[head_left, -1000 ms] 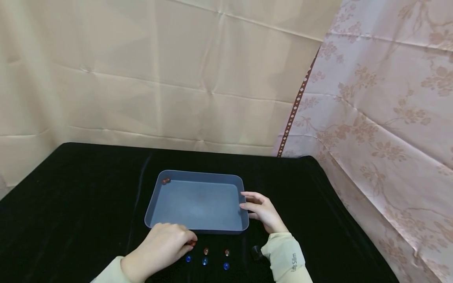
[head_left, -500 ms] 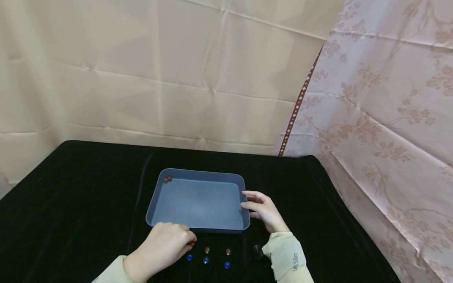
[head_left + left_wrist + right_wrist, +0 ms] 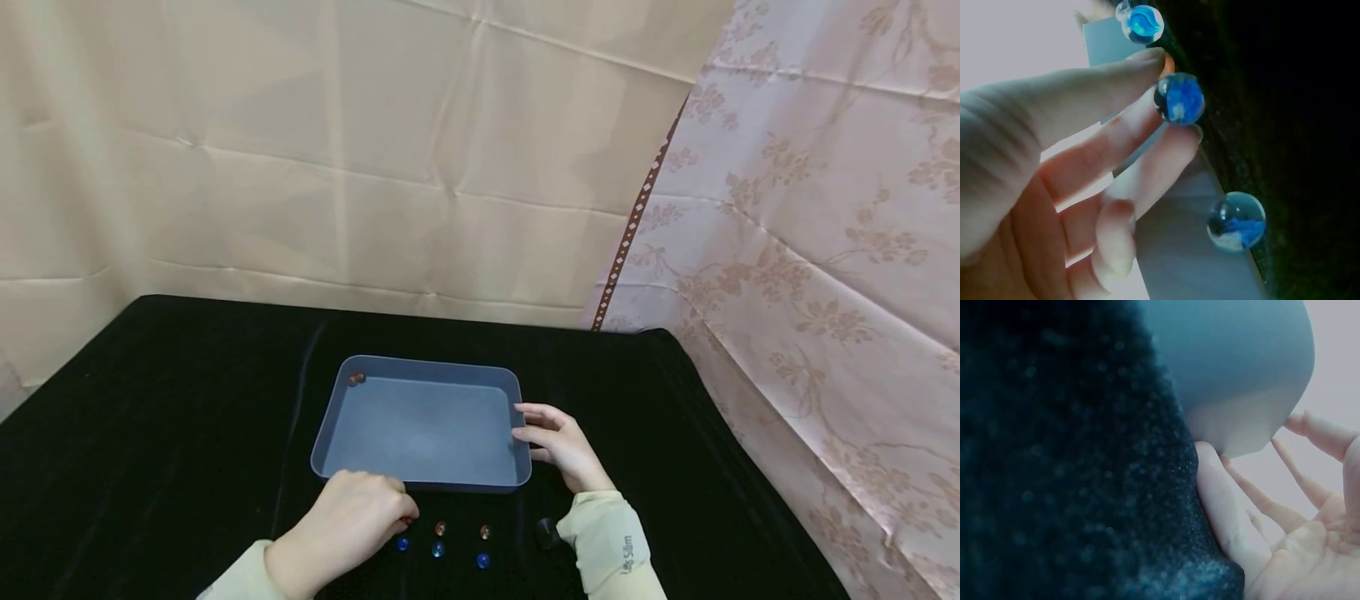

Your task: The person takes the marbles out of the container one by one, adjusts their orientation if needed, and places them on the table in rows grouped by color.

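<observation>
My left hand (image 3: 348, 521) pinches an orange-red marble (image 3: 1169, 64) between thumb and fingers, low in front of the tray's near edge; the hand covers most of it in the head view. Close by on the black cloth are blue marbles (image 3: 438, 549) and two reddish ones (image 3: 440, 528). A shallow blue-grey tray (image 3: 427, 425) lies behind them, with two brownish marbles (image 3: 356, 379) in its far left corner. Against the tray's right side rests my right hand (image 3: 558, 446), its fingers loosely extended and touching the wall (image 3: 1235, 419).
Black velvety cloth (image 3: 187, 417) covers the table. A small black object (image 3: 547, 533) sits by the right cuff. Behind the table hangs a cream curtain (image 3: 300, 167), and a pink floral one (image 3: 810, 208) hangs along the right side.
The head view has shifted slightly. Both hands keep nearly the same places, the left still pinching the marble and the right still at the tray's side.
</observation>
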The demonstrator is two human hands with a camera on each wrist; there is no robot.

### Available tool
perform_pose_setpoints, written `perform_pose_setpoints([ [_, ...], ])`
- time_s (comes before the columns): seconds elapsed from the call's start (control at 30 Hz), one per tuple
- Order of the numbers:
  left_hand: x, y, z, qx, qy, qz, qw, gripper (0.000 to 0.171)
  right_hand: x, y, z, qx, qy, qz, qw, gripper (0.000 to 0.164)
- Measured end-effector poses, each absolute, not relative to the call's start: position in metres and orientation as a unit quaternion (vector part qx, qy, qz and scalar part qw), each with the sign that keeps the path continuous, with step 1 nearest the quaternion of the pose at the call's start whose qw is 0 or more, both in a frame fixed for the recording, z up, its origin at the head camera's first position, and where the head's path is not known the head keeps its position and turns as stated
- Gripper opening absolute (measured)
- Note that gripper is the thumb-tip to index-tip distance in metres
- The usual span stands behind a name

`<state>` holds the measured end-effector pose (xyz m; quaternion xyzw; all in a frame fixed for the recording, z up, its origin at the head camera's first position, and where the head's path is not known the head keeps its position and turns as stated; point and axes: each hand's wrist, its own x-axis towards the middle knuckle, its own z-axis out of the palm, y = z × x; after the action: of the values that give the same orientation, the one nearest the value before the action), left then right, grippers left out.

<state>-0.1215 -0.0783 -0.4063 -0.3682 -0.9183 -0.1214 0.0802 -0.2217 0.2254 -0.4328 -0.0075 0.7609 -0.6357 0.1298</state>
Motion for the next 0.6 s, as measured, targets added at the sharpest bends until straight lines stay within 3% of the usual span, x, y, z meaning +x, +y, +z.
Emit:
perform_pose_setpoints([
  [0.6,-0.121,-0.0782,-0.4055,-0.37,-0.917,-0.128,0.078,0.008,-0.2204,0.2256,-0.4314,-0.006,0.756,-0.64,0.136,0.047],
])
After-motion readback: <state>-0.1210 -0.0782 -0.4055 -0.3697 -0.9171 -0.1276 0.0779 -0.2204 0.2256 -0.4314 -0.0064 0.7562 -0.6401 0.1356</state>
